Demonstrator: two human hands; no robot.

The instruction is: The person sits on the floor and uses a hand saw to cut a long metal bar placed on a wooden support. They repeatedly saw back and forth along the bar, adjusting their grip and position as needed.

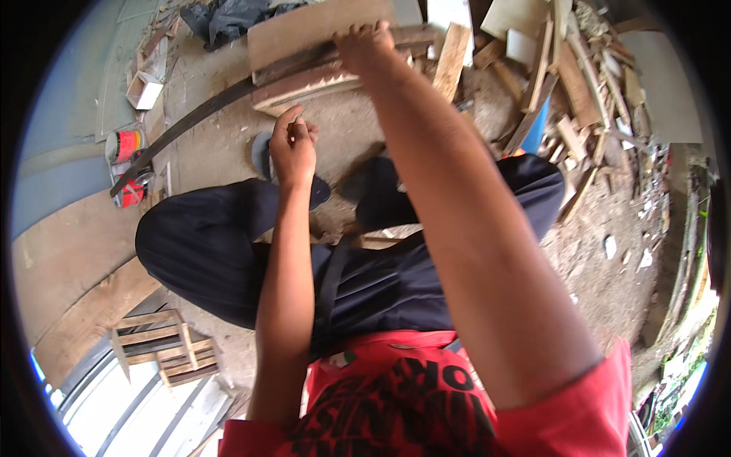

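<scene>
A long, dark wooden strip (209,107) runs from the left over to the top middle. It lies along a low wooden block (304,90) with a jagged front edge. A broad, light brown board (312,34) is right behind the strip. My right hand (364,47) reaches far forward and grips the strip near its right end, with the fingers over its far side. My left hand (293,151) hangs in the air nearer to me, in front of the block. Its fingers are curled together, and whatever they may hold is too small to make out.
Scrap wood (571,76) is piled at the right. Red round containers (128,167) stand by the strip's left end. A black plastic bag (221,23) lies at the back. A slatted wooden crate (164,346) is at the lower left. My bent knees flank the work.
</scene>
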